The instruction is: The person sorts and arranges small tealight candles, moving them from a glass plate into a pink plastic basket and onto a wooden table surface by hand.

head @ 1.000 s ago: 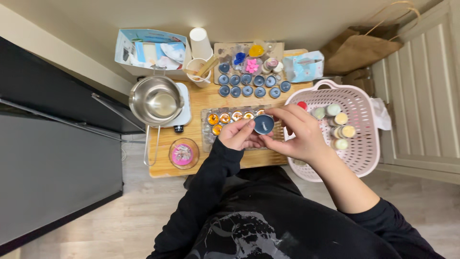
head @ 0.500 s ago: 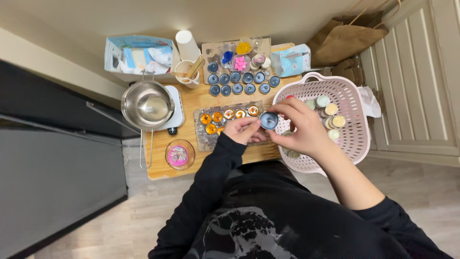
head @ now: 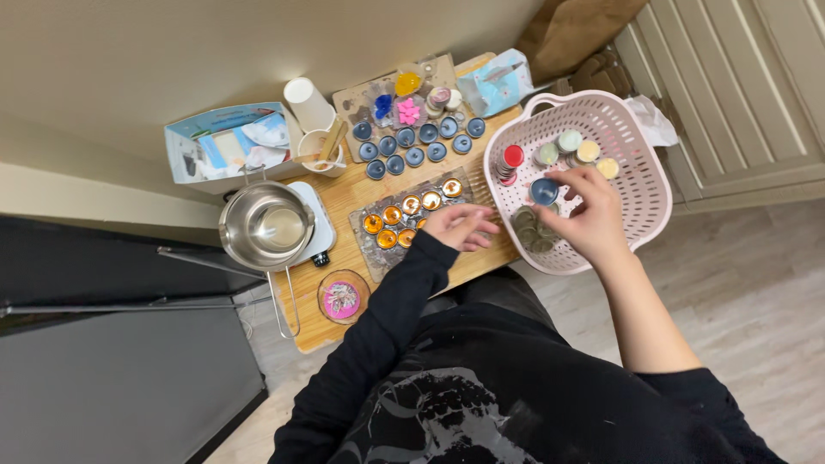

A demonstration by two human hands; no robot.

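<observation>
Fingers of right hand [head: 584, 215] around blue tealight [head: 543, 191]

A small round blue candle tin [head: 543, 191], open side up, sits pinched in the right hand's [head: 587, 215] fingertips inside the pink basket [head: 636, 223], at the hand's 10 o'clock, with a red tin [head: 513, 156] at its 10 o'clock.
</observation>
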